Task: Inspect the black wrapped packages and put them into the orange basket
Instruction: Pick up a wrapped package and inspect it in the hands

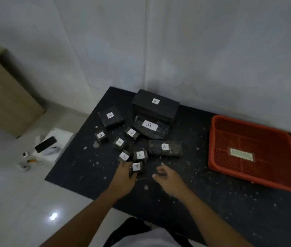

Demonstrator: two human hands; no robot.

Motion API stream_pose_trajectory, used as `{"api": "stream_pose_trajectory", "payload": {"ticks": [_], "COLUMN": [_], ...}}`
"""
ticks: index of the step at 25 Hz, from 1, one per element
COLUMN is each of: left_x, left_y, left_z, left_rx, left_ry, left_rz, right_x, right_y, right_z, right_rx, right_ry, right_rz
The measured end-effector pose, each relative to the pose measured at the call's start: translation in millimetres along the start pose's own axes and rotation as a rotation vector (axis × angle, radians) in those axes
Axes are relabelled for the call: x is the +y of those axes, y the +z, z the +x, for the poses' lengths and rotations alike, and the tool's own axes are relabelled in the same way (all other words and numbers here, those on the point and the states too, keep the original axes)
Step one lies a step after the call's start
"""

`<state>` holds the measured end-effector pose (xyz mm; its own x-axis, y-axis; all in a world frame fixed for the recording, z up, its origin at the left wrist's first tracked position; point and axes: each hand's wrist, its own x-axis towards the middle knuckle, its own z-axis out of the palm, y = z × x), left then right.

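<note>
Several black wrapped packages with white "A" labels lie clustered on the dark mat. The biggest is a box at the back, with a flat package in front of it and another to the right. My left hand grips the nearest small package from its left side. My right hand hovers just right of it, fingers loosely spread and holding nothing. The orange basket sits at the right of the mat with a paper label inside.
White walls stand close behind the mat. On the tiled floor to the left lie a white board with a phone and small items; a cardboard box stands further left. Pale specks dot the mat.
</note>
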<state>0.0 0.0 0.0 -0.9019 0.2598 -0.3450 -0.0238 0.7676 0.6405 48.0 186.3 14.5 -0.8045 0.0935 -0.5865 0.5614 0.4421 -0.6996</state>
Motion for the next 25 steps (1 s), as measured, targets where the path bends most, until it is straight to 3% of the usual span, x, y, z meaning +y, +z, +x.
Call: {"api": "stream_pose_trajectory", "payload": {"ticks": [6,12,17,21,25], "left_x": [-18,-29,-29,-16,17], "left_y": [9,12,10,10,10], "left_z": [14,29,24,6,-8], "left_rx": [-0.062,-0.122,-0.116,-0.301,-0.362], "left_ry": [-0.069,-0.091,-0.132,-0.116,-0.066], "left_rz": [-0.149,-0.196,-0.225,-0.42,-0.563], "right_x": [-4,-11,-6,-3,11], "right_y": [55,62,55,41,22], "right_z": [21,36,22,-2,-30], "right_rx": [-0.034,0.029,0.16,0.181,0.224], "right_ry": [0.147,0.181,0.173,0.152,0.061], "right_rz": [0.074,0.292,0.472,0.753,0.689]}}
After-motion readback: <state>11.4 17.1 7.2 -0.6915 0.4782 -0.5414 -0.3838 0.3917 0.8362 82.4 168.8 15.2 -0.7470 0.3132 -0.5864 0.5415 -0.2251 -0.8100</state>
